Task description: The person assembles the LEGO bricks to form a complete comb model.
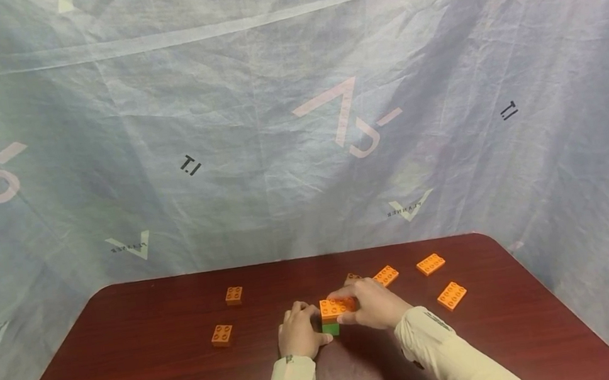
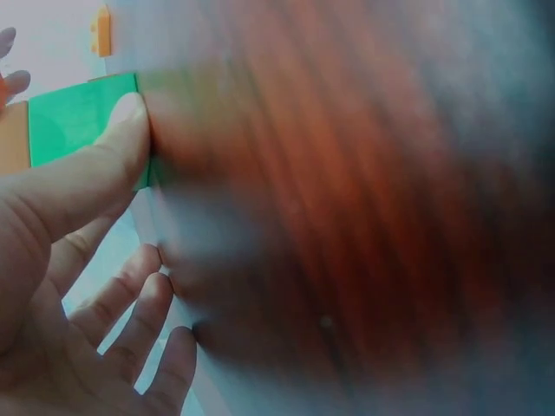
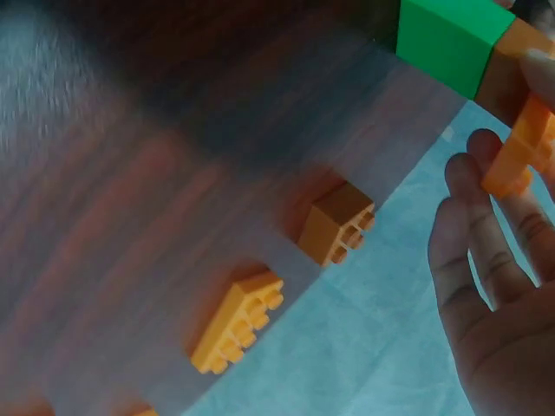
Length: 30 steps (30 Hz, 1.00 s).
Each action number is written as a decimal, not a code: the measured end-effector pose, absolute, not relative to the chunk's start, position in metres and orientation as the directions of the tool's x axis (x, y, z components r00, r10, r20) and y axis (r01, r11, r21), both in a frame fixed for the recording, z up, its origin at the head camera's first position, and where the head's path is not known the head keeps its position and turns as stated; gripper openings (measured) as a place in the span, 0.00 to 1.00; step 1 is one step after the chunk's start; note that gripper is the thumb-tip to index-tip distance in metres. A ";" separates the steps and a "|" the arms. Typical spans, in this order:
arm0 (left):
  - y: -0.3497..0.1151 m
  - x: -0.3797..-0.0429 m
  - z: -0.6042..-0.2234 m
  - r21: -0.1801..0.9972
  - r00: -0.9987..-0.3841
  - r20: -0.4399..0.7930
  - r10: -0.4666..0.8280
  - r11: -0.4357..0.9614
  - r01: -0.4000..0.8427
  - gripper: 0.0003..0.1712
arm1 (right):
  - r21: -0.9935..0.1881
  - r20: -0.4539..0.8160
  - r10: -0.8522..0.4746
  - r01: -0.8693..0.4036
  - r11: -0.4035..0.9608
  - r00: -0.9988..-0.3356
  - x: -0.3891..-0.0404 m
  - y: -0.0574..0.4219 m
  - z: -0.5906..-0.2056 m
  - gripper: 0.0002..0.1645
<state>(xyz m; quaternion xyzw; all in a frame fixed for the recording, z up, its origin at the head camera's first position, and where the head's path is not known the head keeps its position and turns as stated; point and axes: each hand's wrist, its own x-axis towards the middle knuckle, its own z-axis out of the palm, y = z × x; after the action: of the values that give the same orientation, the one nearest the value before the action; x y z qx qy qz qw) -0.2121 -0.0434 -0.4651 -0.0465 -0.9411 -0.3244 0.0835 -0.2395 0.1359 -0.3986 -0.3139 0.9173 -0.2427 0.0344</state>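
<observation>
A green brick (image 1: 331, 329) stands on the table near its middle, with a darker orange brick (image 3: 513, 69) on top of it. My left hand (image 1: 297, 333) pinches the green brick low down, thumb on the near face, while its other fingers spread behind. On top of the small stack lies a bright orange flat brick (image 1: 330, 306), longer than the stack and sticking out to the right. My right hand (image 1: 377, 303) holds that flat brick between thumb and fingers. In the right wrist view, its overhanging end (image 3: 510, 165) shows beside the fingers.
Two square dark orange bricks, one farther back (image 1: 234, 295) and one nearer (image 1: 222, 335), lie to the left. Beyond my right hand are a brown-orange brick (image 1: 353, 278) and a flat orange brick (image 1: 386, 275). Two more flat bricks, back (image 1: 431, 264) and front (image 1: 452, 295), lie right.
</observation>
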 end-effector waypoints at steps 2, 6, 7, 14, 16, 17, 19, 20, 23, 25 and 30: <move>-0.043 -0.212 -0.465 0.602 -0.982 0.187 0.035 0.786 0.142 0.27 | -0.478 0.108 -0.581 -0.555 0.681 -0.807 -0.240 0.135 -0.401 0.25; -0.043 -0.212 -0.465 0.599 -0.981 0.192 0.033 0.787 0.144 0.27 | -0.493 0.166 -0.565 -0.564 0.663 -0.809 -0.241 0.133 -0.411 0.25; -0.043 -0.212 -0.465 0.599 -0.981 0.194 0.031 0.788 0.144 0.27 | -0.503 0.182 -0.557 -0.564 0.655 -0.810 -0.241 0.132 -0.414 0.25; -0.043 -0.212 -0.465 0.597 -0.981 0.190 0.027 0.790 0.137 0.27 | -0.622 0.231 -0.471 -0.501 0.601 -0.851 -0.242 0.128 -0.430 0.22; -0.043 -0.212 -0.465 0.601 -0.982 0.188 0.025 0.788 0.136 0.27 | -0.655 0.219 -0.454 -0.475 0.588 -0.864 -0.243 0.128 -0.433 0.22; -0.043 -0.212 -0.465 0.602 -0.982 0.189 0.025 0.787 0.136 0.27 | -0.668 0.213 -0.449 -0.465 0.581 -0.868 -0.243 0.128 -0.435 0.22; -0.043 -0.212 -0.465 0.603 -0.981 0.190 0.026 0.786 0.137 0.27 | -0.691 0.200 -0.444 -0.447 0.568 -0.873 -0.244 0.128 -0.437 0.22; -0.043 -0.212 -0.465 0.602 -0.981 0.190 0.026 0.787 0.138 0.27 | -0.701 0.195 -0.443 -0.440 0.562 -0.875 -0.244 0.129 -0.438 0.23; -0.043 -0.211 -0.465 0.596 -0.981 0.191 0.030 0.791 0.140 0.27 | -0.726 0.183 -0.444 -0.425 0.541 -0.877 -0.244 0.130 -0.439 0.23; -0.043 -0.211 -0.465 0.593 -0.981 0.191 0.032 0.793 0.142 0.26 | -0.737 0.177 -0.442 -0.416 0.533 -0.879 -0.245 0.130 -0.441 0.23; -0.043 -0.210 -0.464 0.600 -0.982 0.187 0.030 0.788 0.138 0.26 | -0.765 0.161 -0.437 -0.392 0.512 -0.885 -0.245 0.131 -0.442 0.23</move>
<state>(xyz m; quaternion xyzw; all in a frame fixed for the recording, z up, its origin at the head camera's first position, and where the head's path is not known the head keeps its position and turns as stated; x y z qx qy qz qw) -0.2097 -0.0427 -0.4640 -0.0445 -0.9418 -0.3224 0.0840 -0.2454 0.1310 -0.4420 -0.2383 0.8691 -0.4326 0.0262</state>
